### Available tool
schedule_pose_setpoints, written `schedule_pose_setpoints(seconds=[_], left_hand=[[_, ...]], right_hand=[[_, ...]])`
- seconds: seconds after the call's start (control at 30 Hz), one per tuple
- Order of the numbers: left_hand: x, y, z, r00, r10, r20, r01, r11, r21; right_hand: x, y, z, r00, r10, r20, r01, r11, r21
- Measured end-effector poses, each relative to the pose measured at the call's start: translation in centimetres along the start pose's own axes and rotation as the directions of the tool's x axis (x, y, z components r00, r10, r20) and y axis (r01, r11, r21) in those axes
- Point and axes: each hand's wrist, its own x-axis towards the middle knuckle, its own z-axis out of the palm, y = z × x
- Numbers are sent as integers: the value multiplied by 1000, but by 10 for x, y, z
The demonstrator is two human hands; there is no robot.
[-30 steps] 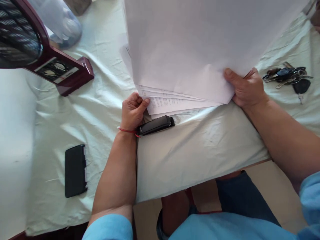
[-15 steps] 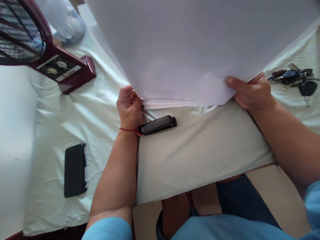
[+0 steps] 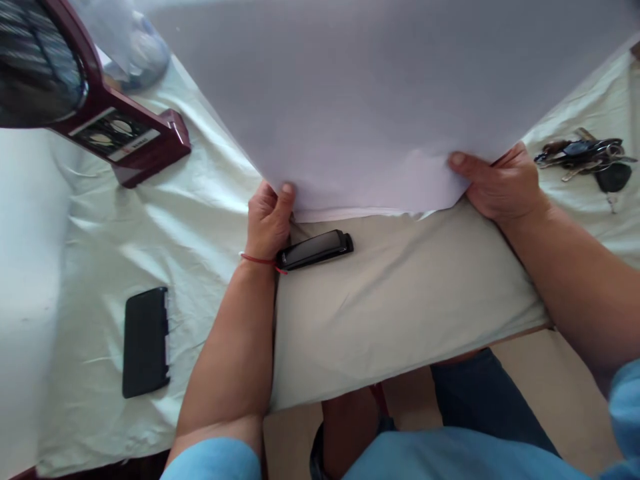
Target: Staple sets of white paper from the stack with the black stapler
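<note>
Several large sheets of white paper [image 3: 360, 107] are held up in front of me, tilted over the cloth-covered table. My left hand [image 3: 270, 217] grips their lower left corner, its thumb on the front face and the fingers behind. At the lower right corner, my right hand [image 3: 500, 180] pinches the sheets the same way, with most of its fingers hidden behind them. A black stapler [image 3: 316, 249] lies on the cloth just below the paper's bottom edge, close to my left wrist, which wears a red string.
Left on the pale green cloth [image 3: 410, 300] lie a black phone [image 3: 146, 343] and a dark red electric mosquito racket [image 3: 145, 143]. Behind the racket is a clear plastic bag [image 3: 143, 53]. A bunch of keys [image 3: 585, 157] rests on the right.
My left hand has shifted slightly right and its thumb now lies over the front of the sheets. The bottom edges look more even. My right hand has stayed nearly in place.
</note>
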Motion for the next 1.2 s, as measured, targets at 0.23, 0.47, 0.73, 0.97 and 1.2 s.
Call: schedule_pose_setpoints(seconds=[0.23,0.47,0.73,0.97,1.2], left_hand=[[-3,1,9,986,133,-103,-137,990,-36],[-13,17,14,997,-29,-68,21,994,-110],[-11,6,14,985,131,-116,-122,989,80],[-15,8,10,995,100,-26,-98,993,62],[-17,5,13,993,112,-40,-109,991,83]], right_hand=[[1,-4,0,1000,-30,-5,30,1000,-5],[-7,-6,-2,998,47,37,-45,998,-34],[-3,-4,-1,991,-54,-122,48,997,-52],[-4,1,-4,1000,3,4,-3,998,-61],[-2,5,-12,997,11,-70,-14,999,-36]])
